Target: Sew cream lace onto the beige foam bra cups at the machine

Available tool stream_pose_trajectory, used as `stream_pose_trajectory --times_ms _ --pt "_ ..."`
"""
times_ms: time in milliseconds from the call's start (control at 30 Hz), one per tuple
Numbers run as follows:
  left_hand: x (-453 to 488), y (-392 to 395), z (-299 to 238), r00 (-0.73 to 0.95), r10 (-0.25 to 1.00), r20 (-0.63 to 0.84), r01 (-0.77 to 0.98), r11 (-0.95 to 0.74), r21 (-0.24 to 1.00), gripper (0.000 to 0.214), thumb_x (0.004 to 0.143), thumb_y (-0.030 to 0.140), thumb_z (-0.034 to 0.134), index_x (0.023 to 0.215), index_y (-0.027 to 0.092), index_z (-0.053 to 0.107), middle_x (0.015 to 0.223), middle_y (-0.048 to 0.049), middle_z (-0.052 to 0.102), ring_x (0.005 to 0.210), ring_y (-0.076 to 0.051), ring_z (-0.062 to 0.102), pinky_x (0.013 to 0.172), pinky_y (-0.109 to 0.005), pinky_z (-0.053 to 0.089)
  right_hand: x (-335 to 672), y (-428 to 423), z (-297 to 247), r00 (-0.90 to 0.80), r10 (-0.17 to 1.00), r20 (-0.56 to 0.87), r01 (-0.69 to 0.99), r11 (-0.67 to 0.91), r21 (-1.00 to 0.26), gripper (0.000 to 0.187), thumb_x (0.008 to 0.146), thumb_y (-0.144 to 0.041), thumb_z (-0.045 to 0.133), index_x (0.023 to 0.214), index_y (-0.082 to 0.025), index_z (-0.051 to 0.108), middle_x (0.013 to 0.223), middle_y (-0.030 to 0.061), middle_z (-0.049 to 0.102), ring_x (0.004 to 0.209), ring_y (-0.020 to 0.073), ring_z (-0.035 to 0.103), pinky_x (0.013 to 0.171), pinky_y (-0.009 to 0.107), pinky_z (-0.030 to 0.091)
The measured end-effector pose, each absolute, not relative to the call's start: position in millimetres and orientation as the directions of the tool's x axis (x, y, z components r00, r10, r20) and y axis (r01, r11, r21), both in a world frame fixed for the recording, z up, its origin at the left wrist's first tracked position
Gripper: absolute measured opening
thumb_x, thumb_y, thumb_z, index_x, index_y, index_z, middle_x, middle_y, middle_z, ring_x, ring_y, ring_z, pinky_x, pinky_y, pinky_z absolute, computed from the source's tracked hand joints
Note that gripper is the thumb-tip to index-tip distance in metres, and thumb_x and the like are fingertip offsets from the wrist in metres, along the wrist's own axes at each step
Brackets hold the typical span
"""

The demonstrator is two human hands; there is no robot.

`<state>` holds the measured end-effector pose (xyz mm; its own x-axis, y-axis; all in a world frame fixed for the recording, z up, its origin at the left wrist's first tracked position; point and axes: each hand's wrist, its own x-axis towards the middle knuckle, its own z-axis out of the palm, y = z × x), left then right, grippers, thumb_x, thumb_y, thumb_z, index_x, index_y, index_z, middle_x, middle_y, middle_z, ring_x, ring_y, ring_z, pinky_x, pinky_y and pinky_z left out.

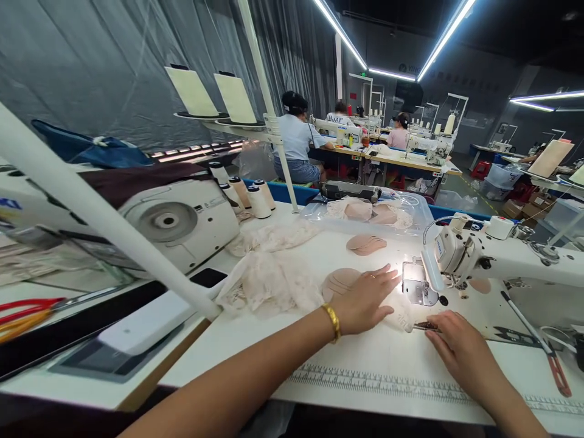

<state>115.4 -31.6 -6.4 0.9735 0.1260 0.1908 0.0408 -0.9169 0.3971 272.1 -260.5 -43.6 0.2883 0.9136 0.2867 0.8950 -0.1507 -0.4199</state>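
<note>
My left hand lies open on the white table, with its fingers stretched toward the lit needle area of the sewing machine. Under and beside it is a beige moulded cup, partly covered. My right hand is closed on a small dark metal tool, its pointed end turned left; most of the tool is hidden by the fingers. That tip touches or lies close to a scrap of pale lace between my hands. Another beige cup sits farther back.
Cream lace lies heaped left of my hands. A clear plastic tray holds lace-edged cups. Black snips and a red-handled tool lie at right. A white pole crosses the left side. People sit at machines behind.
</note>
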Motion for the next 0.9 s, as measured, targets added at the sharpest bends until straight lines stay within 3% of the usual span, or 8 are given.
stream_pose_trajectory --times_ms 100,200,300,400,500,633,767,900 --pt "141.3 -39.1 1.2 0.993 0.112 0.028 0.083 -0.861 0.501 0.020 0.078 0.016 0.068 0.098 0.018 0.066 0.104 -0.0088 0.071 0.106 -0.031 0.065 0.099 -0.046 0.046 258.7 -247.4 -42.8 0.408 0.883 0.234 0.756 -0.183 -0.629 0.034 0.098 -0.045 0.056 0.127 -0.027 0.061 0.123 0.0094 0.066 0.113 0.0306 0.061 0.096 0.047 0.050" --pt "141.2 -50.1 13.6 0.988 0.147 0.037 0.082 -0.726 0.683 0.002 0.083 0.020 0.059 0.082 0.018 0.060 0.081 -0.0009 0.063 0.080 -0.019 0.061 0.073 -0.030 0.048 249.7 -242.7 -37.0 0.493 0.861 0.124 0.457 -0.135 -0.879 0.056 0.091 -0.052 0.067 0.140 -0.029 0.052 0.136 0.0089 0.061 0.117 0.0300 0.060 0.100 0.045 0.050" --pt "126.2 -61.9 18.9 0.960 0.280 -0.002 0.064 -0.210 0.976 0.018 0.080 0.034 0.066 0.083 0.018 0.056 0.077 0.0026 0.056 0.070 -0.013 0.053 0.062 -0.023 0.040 242.0 -238.3 -29.5 0.504 0.863 0.045 0.094 -0.004 -0.996 0.042 0.091 -0.057 0.066 0.118 -0.026 0.062 0.106 0.0042 0.069 0.095 0.0236 0.064 0.086 0.036 0.053" --pt "113.7 -71.2 14.0 0.934 0.330 -0.135 0.048 0.259 0.965 0.037 0.067 0.039 0.080 0.080 0.018 0.053 0.075 0.0023 0.055 0.068 -0.012 0.051 0.062 -0.024 0.039 239.0 -233.2 -28.5 0.597 0.800 0.060 0.020 0.060 -0.998 0.038 0.090 -0.061 0.065 0.088 -0.023 0.060 0.077 -0.0024 0.058 0.072 0.0163 0.053 0.067 0.026 0.044" --pt "110.0 -80.2 1.4 0.891 0.425 -0.157 -0.032 0.405 0.914 0.051 0.062 0.042 0.086 0.069 0.020 0.041 0.067 0.0048 0.047 0.062 -0.010 0.044 0.059 -0.023 0.036 239.6 -230.5 -33.1 0.611 0.788 0.079 0.121 0.006 -0.993 0.040 0.092 -0.061 0.062 0.083 -0.022 0.058 0.072 -0.0039 0.049 0.067 0.0147 0.044 0.062 0.025 0.037" --pt "112.6 -92.7 -18.3 0.797 0.597 -0.086 -0.121 0.297 0.947 0.064 0.065 0.044 0.085 0.065 0.021 0.026 0.061 0.0081 0.031 0.058 -0.007 0.028 0.054 -0.021 0.025 238.4 -229.7 -35.8 0.628 0.757 0.181 0.318 -0.037 -0.947 0.040 0.095 -0.059 0.058 0.081 -0.022 0.062 0.075 -0.0016 0.051 0.072 0.0171 0.047 0.068 0.028 0.039" --pt "107.8 -92.6 -22.5 0.798 0.601 -0.048 -0.013 0.097 0.995 0.054 0.075 0.050 0.076 0.068 0.022 0.030 0.063 0.0081 0.030 0.057 -0.009 0.028 0.053 -0.022 0.025 235.6 -226.4 -33.0 0.671 0.703 0.236 0.343 -0.013 -0.939 0.041 0.095 -0.060 0.056 0.080 -0.023 0.060 0.080 0.0006 0.055 0.075 0.0188 0.051 0.071 0.030 0.042" --pt "79.5 -60.9 -3.4 0.909 0.388 0.151 0.085 -0.528 0.845 0.024 0.088 0.040 0.064 0.099 0.021 0.055 0.090 -0.0028 0.061 0.079 -0.019 0.056 0.073 -0.031 0.046 237.3 -219.5 -33.7 0.662 0.743 0.096 0.125 0.017 -0.992 0.043 0.094 -0.065 0.054 0.079 -0.025 0.053 0.064 -0.0031 0.053 0.063 0.0184 0.053 0.064 0.030 0.044"
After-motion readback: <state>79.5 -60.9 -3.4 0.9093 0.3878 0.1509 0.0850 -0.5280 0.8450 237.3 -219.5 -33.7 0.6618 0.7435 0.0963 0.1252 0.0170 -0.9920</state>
